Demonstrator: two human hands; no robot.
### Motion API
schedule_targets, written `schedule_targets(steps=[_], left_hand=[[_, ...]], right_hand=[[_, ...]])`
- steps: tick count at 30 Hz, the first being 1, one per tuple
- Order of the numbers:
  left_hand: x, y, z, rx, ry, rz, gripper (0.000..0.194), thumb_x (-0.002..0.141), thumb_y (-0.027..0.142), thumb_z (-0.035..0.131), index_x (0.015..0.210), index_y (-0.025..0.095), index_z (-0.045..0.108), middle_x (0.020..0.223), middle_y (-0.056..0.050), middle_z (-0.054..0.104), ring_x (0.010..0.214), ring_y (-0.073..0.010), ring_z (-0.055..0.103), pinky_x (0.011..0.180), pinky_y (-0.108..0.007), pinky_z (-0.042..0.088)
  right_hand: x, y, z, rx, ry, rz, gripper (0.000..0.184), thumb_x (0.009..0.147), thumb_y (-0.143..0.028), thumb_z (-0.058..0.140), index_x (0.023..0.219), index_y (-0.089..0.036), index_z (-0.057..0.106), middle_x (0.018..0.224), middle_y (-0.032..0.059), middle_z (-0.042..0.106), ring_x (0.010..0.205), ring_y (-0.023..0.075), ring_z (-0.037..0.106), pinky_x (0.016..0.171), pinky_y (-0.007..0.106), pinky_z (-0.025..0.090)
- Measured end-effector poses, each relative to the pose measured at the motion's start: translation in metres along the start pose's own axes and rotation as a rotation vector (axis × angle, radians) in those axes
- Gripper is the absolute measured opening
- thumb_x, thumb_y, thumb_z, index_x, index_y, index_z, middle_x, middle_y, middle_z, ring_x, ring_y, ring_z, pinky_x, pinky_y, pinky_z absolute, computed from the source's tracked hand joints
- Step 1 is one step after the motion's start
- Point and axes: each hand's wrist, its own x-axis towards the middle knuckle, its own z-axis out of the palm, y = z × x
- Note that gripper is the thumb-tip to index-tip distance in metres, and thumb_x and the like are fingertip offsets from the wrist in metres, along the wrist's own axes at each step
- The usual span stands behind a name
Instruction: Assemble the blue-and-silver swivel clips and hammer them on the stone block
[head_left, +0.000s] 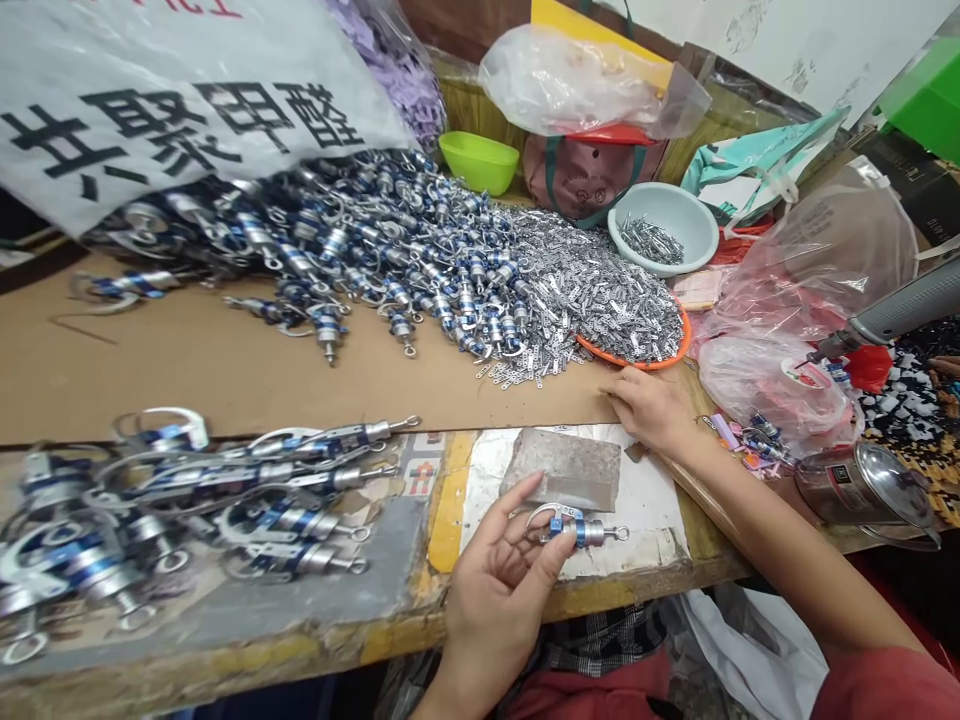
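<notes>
Your left hand (495, 590) pinches one blue-and-silver clip assembly (577, 527) between thumb and fingertips, just in front of the grey block (564, 468). Your right hand (651, 408), fingers curled together, rests right of the block, beside the orange tray (667, 358) of small metal links.

Risks, as judged: the light pinch may let the assembly drop over the bench edge; the overfilled tray may shed links.

Count: one assembly in hand, one block, one tray, two bowls behind it; piled assemblies are too many to count.
</notes>
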Motion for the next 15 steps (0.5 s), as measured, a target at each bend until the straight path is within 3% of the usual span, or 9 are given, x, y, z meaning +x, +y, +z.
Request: schedule_targets(steps=[5, 7, 15], left_hand=[[-0.001, 0.001, 0.003, -0.022, -0.003, -0.010, 0.063, 0.064, 0.027, 0.074, 0.121, 0.015, 0.049, 0.077, -0.002, 0.070, 0.074, -0.0143, 0.067, 0.073, -0.023, 0.054], [-0.002, 0.002, 0.005, -0.047, 0.000, -0.012, 0.064, 0.064, 0.026, 0.074, 0.122, 0.016, 0.048, 0.076, -0.001, 0.070, 0.072, -0.0140, 0.067, 0.072, -0.023, 0.054], [-0.001, 0.000, 0.008, -0.057, 0.086, 0.009, 0.070, 0.058, 0.025, 0.077, 0.121, 0.019, 0.048, 0.073, -0.001, 0.072, 0.070, -0.0133, 0.067, 0.071, -0.021, 0.054]], right_hand=[[-0.032, -0.028, -0.024, 0.513, 0.220, -0.124, 0.009, 0.084, -0.014, 0.057, 0.086, -0.013, 0.066, 0.079, 0.0039, 0.067, 0.073, 0.0111, 0.061, 0.067, 0.022, 0.049], [-0.043, -0.039, -0.032, 0.642, 0.247, -0.194, 0.012, 0.084, -0.010, 0.056, 0.087, -0.013, 0.066, 0.078, 0.0043, 0.068, 0.072, 0.0106, 0.061, 0.064, 0.021, 0.049], [-0.054, -0.047, -0.037, 0.520, 0.160, -0.308, 0.015, 0.084, -0.009, 0.053, 0.092, -0.015, 0.064, 0.080, 0.0052, 0.066, 0.074, 0.0139, 0.058, 0.067, 0.027, 0.047]])
